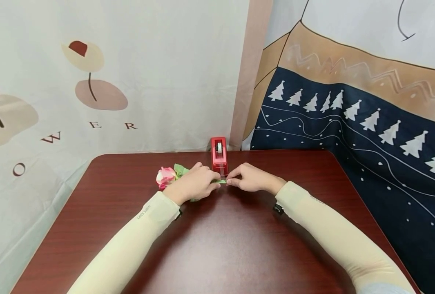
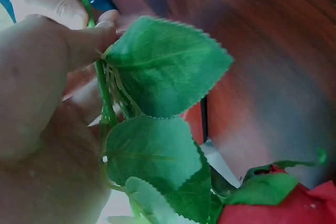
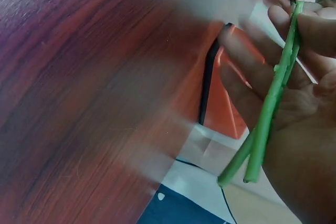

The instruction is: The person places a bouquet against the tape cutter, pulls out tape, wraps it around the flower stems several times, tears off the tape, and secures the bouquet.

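My left hand (image 1: 196, 183) grips the green stems of artificial roses, with a pink-and-white bloom (image 1: 166, 177) out to its left. In the left wrist view, serrated leaves (image 2: 168, 69) hang beside the palm and a red bloom (image 2: 278, 208) shows at the lower right. My right hand (image 1: 252, 178) pinches the stems (image 3: 273, 103) between thumb and fingers, close to the left hand's fingertips. Two cut stem ends point past the right palm. Just beyond both hands stands a red tape dispenser (image 1: 219, 153), and a clear strip of tape seems to reach from it to the stems.
The dark red wooden table (image 1: 221, 245) has its far edge right behind the dispenser. A pale printed curtain (image 1: 180, 61) hangs behind, and a navy cloth with white trees (image 1: 349, 122) hangs along the right side.
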`<state>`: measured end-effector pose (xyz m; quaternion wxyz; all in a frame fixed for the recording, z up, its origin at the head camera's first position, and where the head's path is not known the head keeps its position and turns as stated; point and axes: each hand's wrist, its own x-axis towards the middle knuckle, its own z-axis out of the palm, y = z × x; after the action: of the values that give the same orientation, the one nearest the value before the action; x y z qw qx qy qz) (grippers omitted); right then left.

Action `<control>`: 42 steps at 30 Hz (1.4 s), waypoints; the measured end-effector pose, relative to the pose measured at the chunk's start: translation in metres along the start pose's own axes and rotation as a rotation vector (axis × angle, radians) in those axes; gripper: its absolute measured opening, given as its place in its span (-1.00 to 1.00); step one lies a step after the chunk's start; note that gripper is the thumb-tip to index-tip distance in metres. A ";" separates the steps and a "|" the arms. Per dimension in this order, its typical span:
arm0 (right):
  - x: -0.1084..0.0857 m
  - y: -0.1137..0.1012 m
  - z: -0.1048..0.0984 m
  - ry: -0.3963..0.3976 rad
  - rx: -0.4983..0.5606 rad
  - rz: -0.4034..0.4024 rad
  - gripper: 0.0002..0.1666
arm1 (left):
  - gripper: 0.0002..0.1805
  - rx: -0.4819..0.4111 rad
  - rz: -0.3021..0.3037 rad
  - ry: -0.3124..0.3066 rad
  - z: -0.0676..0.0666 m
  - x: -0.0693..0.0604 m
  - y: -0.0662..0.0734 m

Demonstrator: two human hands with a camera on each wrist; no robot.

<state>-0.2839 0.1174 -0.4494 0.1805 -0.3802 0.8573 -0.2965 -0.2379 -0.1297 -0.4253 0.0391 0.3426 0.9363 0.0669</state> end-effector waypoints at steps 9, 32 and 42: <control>0.001 -0.005 -0.003 -0.100 0.145 0.101 -0.62 | -0.91 0.152 0.063 0.137 0.007 0.000 0.001; -0.007 0.001 0.016 0.213 -0.145 -0.080 -0.75 | -0.85 0.082 -0.011 0.084 -0.001 0.006 0.002; -0.008 -0.004 0.022 0.305 -0.227 -0.099 -0.73 | -0.75 -0.071 -0.007 -0.028 -0.006 0.015 -0.011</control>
<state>-0.2645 0.1133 -0.4629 -0.0102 -0.3906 0.8829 -0.2603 -0.2571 -0.1293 -0.4218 0.0646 0.3386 0.9339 0.0952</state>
